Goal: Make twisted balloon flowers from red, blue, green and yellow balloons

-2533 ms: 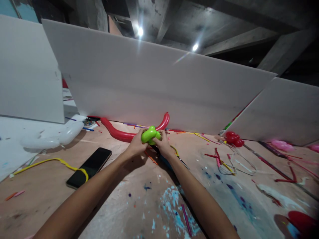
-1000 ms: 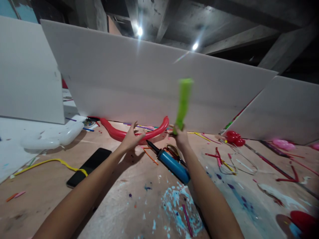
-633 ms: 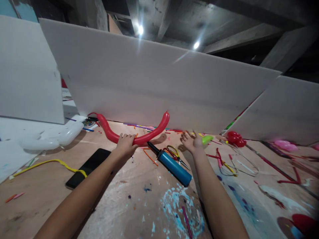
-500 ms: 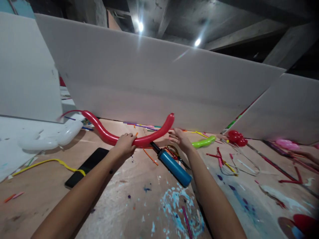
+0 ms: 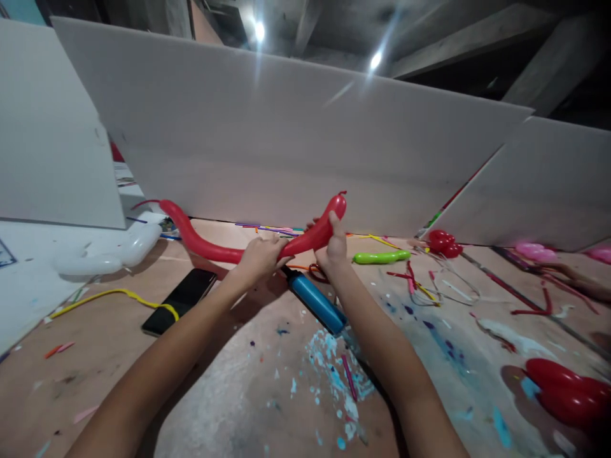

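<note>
Both of my hands grip a long red balloon that curves above the plywood table. My left hand is closed round its middle. My right hand is closed round the end near the knotted tip, which points up. The balloon's other end trails off to the left, toward the white board. A blue hand pump lies on the table just below my hands. A small green balloon lies loose on the table to the right of my right hand.
A black phone with a yellow uninflated balloon lies at the left. A white balloon rests near tall white boards behind. Red balloons, another red one, pink ones and several balloon scraps lie at the right.
My hands let go of the folded green balloon and it now lies on the table at the right. My left hand took the red balloon and lifted it, then my right hand gripped its end.
</note>
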Action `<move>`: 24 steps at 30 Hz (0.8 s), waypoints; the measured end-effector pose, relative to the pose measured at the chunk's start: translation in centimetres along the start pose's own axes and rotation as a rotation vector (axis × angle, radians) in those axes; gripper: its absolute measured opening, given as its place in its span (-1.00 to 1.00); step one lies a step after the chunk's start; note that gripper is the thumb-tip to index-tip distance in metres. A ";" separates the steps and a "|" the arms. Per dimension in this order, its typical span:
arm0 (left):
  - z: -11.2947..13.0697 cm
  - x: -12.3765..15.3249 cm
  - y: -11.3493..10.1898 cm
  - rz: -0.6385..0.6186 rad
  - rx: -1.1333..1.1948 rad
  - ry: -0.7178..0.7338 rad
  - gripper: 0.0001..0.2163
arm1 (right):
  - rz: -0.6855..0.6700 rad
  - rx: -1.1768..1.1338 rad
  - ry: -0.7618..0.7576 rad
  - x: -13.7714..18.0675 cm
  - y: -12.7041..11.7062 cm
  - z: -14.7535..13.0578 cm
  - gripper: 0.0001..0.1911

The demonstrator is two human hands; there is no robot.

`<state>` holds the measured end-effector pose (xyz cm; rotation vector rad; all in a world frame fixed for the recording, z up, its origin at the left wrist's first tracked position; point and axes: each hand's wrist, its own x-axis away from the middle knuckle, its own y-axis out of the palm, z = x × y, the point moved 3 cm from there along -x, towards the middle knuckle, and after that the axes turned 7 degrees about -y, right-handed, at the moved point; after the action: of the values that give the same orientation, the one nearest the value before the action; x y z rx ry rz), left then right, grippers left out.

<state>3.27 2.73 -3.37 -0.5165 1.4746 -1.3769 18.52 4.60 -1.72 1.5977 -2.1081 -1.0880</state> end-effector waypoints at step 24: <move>2.8 0.2 -5.6 -0.558 0.994 0.228 -0.71 | -0.632 -0.306 -0.009 1.9 5.1 -4.4 -0.67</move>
<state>3.88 -0.23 2.12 -0.1091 0.6369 -2.4349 17.03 1.67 4.41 2.1424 -1.3592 -1.5086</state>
